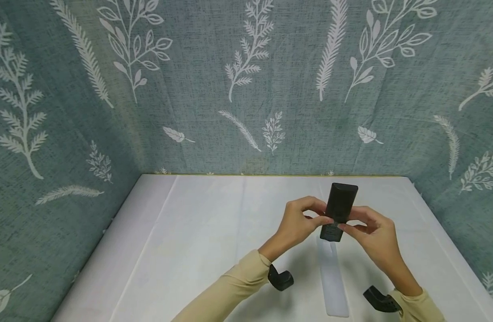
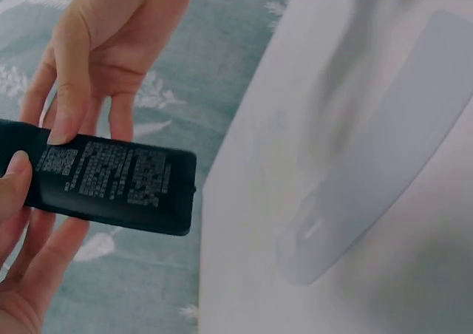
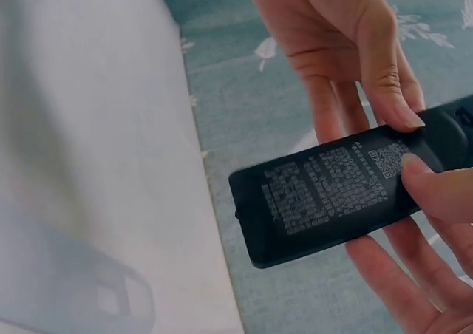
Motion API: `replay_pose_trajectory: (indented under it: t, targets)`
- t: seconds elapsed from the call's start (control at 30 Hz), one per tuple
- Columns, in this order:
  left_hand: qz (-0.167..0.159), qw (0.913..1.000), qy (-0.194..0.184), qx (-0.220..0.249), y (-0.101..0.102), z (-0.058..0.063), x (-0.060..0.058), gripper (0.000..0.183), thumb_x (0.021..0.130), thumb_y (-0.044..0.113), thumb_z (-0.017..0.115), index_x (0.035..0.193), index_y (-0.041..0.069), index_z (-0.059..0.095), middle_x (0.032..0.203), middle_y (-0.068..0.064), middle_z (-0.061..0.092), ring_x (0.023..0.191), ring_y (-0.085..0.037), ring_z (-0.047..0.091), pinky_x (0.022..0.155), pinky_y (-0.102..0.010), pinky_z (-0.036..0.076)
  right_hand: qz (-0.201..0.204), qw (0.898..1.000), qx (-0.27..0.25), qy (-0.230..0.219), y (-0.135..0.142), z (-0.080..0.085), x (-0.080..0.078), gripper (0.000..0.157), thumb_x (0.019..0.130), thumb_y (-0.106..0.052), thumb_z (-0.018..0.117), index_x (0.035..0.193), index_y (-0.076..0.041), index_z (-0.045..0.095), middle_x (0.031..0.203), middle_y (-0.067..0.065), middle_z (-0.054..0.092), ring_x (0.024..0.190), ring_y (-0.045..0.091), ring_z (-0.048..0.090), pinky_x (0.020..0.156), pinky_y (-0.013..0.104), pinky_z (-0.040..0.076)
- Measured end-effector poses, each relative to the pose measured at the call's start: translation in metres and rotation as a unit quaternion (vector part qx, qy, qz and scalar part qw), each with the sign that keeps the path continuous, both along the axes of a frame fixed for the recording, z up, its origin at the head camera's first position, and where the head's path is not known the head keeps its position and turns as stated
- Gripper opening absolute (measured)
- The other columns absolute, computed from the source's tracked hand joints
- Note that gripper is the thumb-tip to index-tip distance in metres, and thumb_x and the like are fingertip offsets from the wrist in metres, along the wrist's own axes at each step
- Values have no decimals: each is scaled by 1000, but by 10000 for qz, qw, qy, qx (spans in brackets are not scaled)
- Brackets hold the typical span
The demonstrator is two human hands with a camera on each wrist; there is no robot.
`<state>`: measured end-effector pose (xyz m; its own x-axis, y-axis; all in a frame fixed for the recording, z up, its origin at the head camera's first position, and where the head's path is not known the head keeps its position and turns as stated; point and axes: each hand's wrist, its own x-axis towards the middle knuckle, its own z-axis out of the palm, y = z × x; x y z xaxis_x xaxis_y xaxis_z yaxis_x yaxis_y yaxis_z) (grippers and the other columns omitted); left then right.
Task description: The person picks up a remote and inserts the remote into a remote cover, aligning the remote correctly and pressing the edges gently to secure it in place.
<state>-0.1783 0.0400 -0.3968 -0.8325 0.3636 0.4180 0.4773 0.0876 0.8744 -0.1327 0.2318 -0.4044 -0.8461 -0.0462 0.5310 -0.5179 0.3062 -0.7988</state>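
Observation:
Both hands hold a black remote control [image 1: 341, 201] above the white table, its printed back with small text and a QR code showing in the wrist views. My left hand [image 1: 298, 226] pinches its left edge between thumb and fingers. On the opposite edge, my right hand [image 1: 377, 237] grips it the same way, thumb on the printed face. The right wrist view shows the remote [image 3: 318, 193] tilted, with a small nub at its end. Below the hands, a long translucent cover [image 1: 333, 281] lies on the table; a slot shows near the end of this cover [image 2: 377, 149].
The white table [image 1: 198, 232] meets a green leaf-patterned cloth [image 1: 202, 80] at its back and sides. Black wrist devices [image 1: 280, 278] sit at both sleeve cuffs. Shadows of the arms fall on the tabletop.

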Motion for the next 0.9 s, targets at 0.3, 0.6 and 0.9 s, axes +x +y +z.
replay_pose_trajectory:
  t: [0.3, 0.6, 0.9]
  targets:
    - [122, 9998, 94, 144, 13, -15, -11, 39, 75, 2, 78, 111, 8, 64, 85, -8, 68, 74, -7, 62, 60, -18, 55, -637, 9974, 331, -82, 1, -12, -5, 60, 70, 12, 77, 125, -1, 57, 106, -4, 63, 84, 4, 63, 61, 16, 54]
    - [245, 9989, -300, 264, 21, -30, -19, 39, 74, -2, 78, 110, 7, 65, 85, -8, 66, 72, -8, 63, 56, -21, 56, -697, 9971, 299, -93, -9, 0, -2, 53, 69, 19, 73, 118, 8, 57, 102, 13, 62, 79, 7, 63, 53, 17, 52]
    - [250, 9943, -946, 433, 27, -47, -25, 40, 75, -3, 77, 110, 9, 65, 86, -8, 65, 74, -12, 64, 56, -25, 57, -659, 9970, 270, -289, -7, -11, -9, 51, 69, 19, 73, 116, 9, 57, 102, 23, 60, 76, 12, 63, 45, 18, 48]
